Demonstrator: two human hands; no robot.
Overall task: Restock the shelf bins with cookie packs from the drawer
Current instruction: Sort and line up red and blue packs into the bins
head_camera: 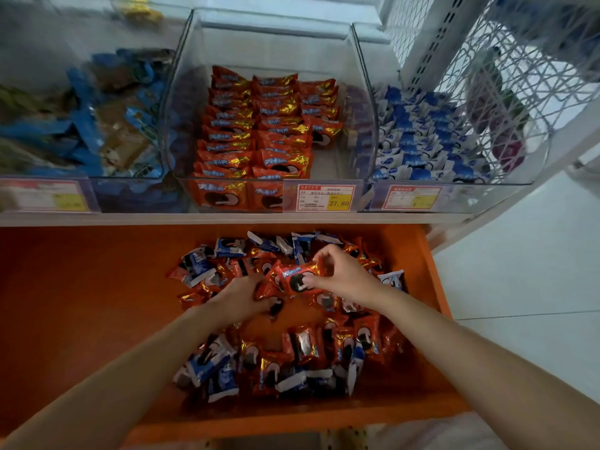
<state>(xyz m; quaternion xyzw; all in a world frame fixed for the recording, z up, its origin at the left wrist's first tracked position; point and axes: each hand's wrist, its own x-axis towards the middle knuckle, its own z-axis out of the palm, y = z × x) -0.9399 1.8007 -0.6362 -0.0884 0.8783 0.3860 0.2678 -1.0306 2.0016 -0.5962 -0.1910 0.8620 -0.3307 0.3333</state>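
The orange drawer [81, 287] stood pulled out below the shelf, holding a loose heap of red and blue-and-white cookie packs [305, 349] towards its right side. The right hand [344, 277] pinched one red pack [297, 276] between thumb and curled fingers, just above the far part of the heap. The left hand [243, 297] lay beside it with its fingers bent down among the packs; whether it gripped one I could not tell.

On the shelf, the middle clear bin [326, 164] held red packs in neat rows [246, 134], with bare floor at its near right. The right bin [470, 196] held blue-and-white packs [418, 141]. The left bin [48, 60], blurred, held blue and brown packets [107, 125]. A price tag [324, 198] hung on the middle bin's front.

A white mesh panel [519, 76] closed the shelf's right end, over pale floor tiles [519, 254].
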